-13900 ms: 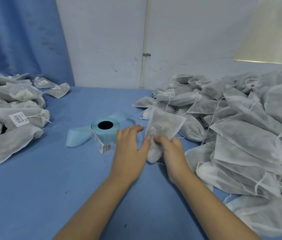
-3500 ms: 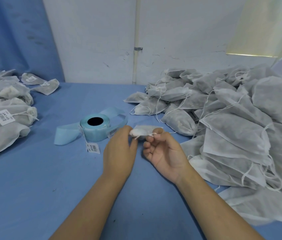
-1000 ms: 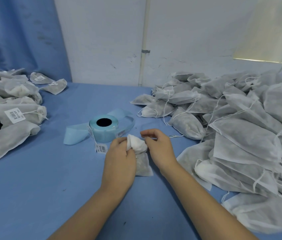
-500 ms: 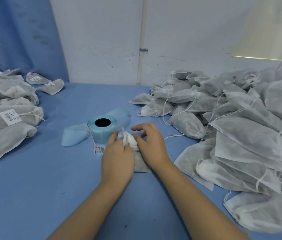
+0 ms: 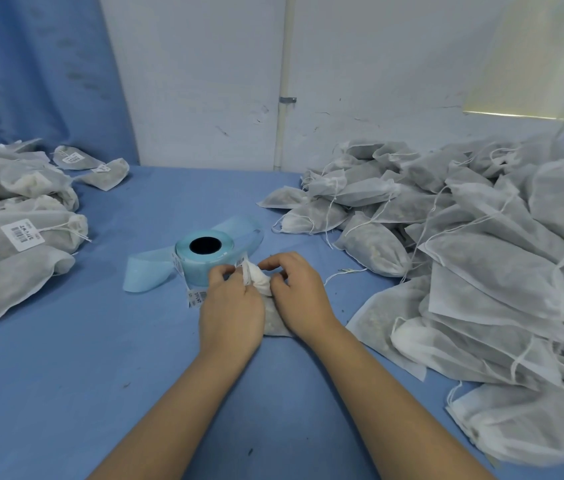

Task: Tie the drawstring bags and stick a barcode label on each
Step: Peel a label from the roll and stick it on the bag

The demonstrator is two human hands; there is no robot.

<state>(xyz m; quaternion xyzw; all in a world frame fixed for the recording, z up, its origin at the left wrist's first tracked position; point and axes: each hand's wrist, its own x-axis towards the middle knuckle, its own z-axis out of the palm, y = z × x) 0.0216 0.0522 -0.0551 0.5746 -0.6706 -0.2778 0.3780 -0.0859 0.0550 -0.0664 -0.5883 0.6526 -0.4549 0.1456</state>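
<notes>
Your left hand (image 5: 232, 310) and right hand (image 5: 299, 299) both pinch the small white non-woven drawstring bag (image 5: 260, 281), just right of the blue label roll (image 5: 192, 270).

L hand (image 5: 232, 308) & R hand (image 5: 303, 299) grip bag (image 5: 260, 279) on table (image 5: 66, 375), label roll (image 5: 201, 263) just behind.

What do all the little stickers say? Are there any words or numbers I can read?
Nothing reads clearly.
Label on a left-pile bag: barcode and characters, too blurred.
Labels on two far-left bags: too small.
Loose label by the blue roll: barcode, blurred.
</notes>
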